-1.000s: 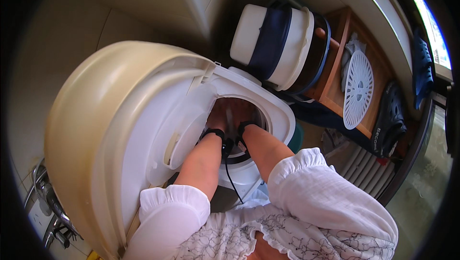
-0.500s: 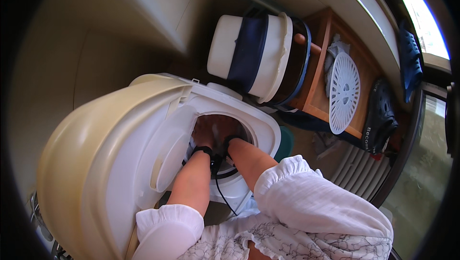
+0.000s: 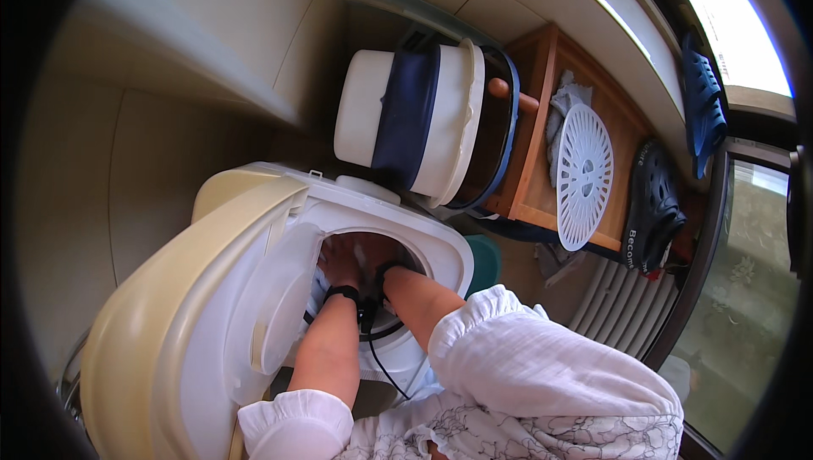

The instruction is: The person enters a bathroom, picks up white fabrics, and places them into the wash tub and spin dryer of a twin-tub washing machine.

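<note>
Both my arms reach down into the round opening of a small white washing machine (image 3: 440, 258), whose cream lid (image 3: 161, 316) and clear inner cover (image 3: 292, 299) stand raised on the left. My left hand (image 3: 340, 265) is inside the drum, fingers stretched down, beside pale, wet-looking cloth (image 3: 316, 289). Close on its right, my right hand (image 3: 378, 252) is in the shadowed drum; its fingertips are hidden, so a grip cannot be made out. Each wrist wears a black band (image 3: 345, 292), and a black cable (image 3: 385, 365) hangs out over the machine's front.
Stacked white and dark blue tubs (image 3: 406, 117) lie beyond the machine. To their right are a wooden crate (image 3: 529, 146) with a white slotted oval plate (image 3: 584, 177), a black clog (image 3: 650, 206) and a ribbed radiator (image 3: 622, 307). A green basin (image 3: 483, 263) sits behind the machine's right corner.
The view has shifted, so the tubs and crate appear further left and the machine slightly lower. Both hands stay inside the drum; the left hand and some cloth show a little more.
</note>
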The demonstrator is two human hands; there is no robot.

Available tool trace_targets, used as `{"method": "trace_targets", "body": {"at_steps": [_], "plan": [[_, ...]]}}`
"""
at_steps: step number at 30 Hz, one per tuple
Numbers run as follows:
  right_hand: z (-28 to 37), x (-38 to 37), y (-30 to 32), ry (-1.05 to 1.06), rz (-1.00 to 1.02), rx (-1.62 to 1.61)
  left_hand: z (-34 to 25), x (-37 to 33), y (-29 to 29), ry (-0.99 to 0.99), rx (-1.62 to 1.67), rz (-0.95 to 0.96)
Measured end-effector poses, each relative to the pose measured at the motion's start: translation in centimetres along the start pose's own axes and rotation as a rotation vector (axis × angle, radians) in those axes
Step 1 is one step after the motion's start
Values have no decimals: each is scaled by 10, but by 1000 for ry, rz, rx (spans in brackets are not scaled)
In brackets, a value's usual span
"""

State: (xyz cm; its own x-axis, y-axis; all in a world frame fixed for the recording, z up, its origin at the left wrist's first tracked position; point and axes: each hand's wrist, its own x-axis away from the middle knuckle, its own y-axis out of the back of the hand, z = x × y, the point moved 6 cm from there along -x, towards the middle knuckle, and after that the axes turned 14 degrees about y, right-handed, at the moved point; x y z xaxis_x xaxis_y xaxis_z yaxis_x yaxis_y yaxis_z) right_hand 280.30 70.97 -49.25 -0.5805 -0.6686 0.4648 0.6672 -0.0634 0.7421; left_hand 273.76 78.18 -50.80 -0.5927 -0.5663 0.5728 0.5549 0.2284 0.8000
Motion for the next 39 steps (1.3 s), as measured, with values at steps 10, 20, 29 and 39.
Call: {"method": "trace_targets", "body": {"at_steps": [10, 20, 29, 39], "plan": [[-7, -2, -22, -22, -59, -38, 4, -4, -22, -15, 59, 79], [-15, -4, -34, -85, -148, -202, 3, 3, -3, 23, 73, 2], [-22, -7, -56, -94, -89, -222, 1, 8, 2, 9, 106, -25], [-13, -10, -37, -27, -73, -120, 5, 4, -17, 15, 1, -115]]}}
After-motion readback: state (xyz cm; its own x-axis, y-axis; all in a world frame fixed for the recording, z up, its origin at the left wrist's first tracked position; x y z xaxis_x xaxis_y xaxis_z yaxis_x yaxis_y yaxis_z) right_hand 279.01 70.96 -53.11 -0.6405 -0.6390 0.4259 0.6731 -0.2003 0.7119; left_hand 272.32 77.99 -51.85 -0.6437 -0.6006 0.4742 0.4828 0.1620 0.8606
